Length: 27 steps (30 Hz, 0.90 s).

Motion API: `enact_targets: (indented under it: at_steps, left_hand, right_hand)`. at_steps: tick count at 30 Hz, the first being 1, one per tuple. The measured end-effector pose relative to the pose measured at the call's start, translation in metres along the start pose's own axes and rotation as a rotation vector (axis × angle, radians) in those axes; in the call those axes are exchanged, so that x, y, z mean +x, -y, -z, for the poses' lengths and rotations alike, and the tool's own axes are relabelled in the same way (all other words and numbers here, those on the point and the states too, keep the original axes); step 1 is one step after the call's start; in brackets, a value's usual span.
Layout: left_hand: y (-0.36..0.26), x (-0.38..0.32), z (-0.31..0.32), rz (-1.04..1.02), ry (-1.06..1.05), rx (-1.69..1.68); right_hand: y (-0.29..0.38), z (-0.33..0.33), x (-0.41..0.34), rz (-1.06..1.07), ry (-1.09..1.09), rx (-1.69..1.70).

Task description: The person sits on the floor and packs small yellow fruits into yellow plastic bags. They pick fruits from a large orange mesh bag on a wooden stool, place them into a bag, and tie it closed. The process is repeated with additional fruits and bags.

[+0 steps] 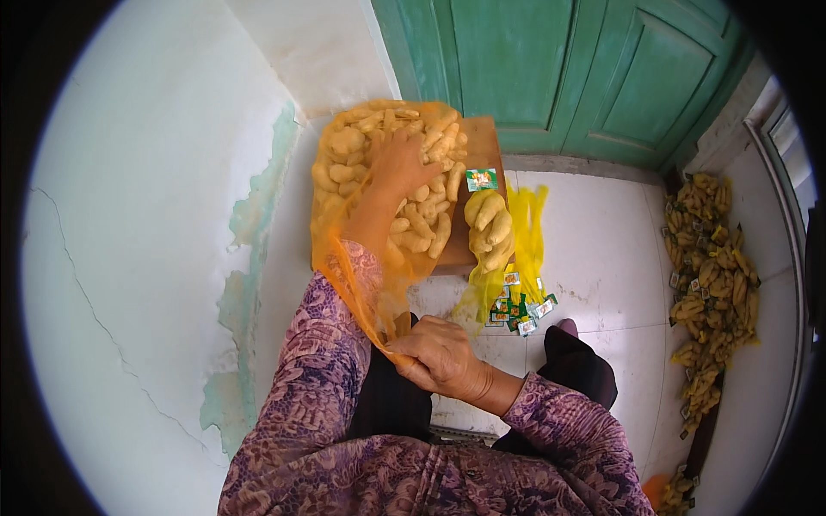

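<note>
A large orange mesh sack (326, 226) full of pale knobbly roots that look like ginger (416, 222) lies on a brown wooden box or low table (481, 138). My left hand (400, 161) is inside the sack, fingers spread over the roots; whether it grips one cannot be told. My right hand (442, 355) pinches the rim of the sack's mouth, close to my body. Right of the sack, a small yellow net bag of roots (492, 226) rests at the edge of the wood, its loose end hanging down. A green printed card (481, 179) lies just above it.
Yellow empty nets (530, 238) hang by the wood's right edge, above a heap of small printed tags (516, 313) on the tiled floor (606, 258). Many filled net bags (710, 277) line the right wall. A green door (516, 64) stands behind, a peeling wall (148, 226) at left.
</note>
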<state>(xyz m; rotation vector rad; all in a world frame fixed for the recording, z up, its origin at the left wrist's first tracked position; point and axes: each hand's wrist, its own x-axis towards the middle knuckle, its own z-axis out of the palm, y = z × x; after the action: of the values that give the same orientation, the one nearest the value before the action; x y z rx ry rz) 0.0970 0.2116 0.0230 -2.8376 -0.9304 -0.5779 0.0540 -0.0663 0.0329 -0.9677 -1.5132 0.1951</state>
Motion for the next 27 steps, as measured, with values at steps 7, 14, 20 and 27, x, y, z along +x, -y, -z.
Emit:
enact_targets:
  at_steps: [7, 14, 20, 27]
  left_hand:
    - [0.009, -0.058, 0.009, -0.063, -0.191, -0.024]
    - [0.030, -0.113, 0.010, 0.525, -0.208, -0.588]
    - [0.006, -0.137, 0.054, 0.475, 0.074, -0.406]
    - [0.023, -0.147, 0.048, 0.204, -0.301, -0.410]
  right_hand:
    - [0.004, 0.004, -0.001, -0.006, 0.035, -0.014]
    - [0.010, 0.005, -0.002, 0.019, 0.015, 0.000]
    - [0.007, 0.003, -0.007, 0.023, 0.008, 0.011]
    - [0.012, 0.002, -0.004, 0.054, -0.019, 0.030]
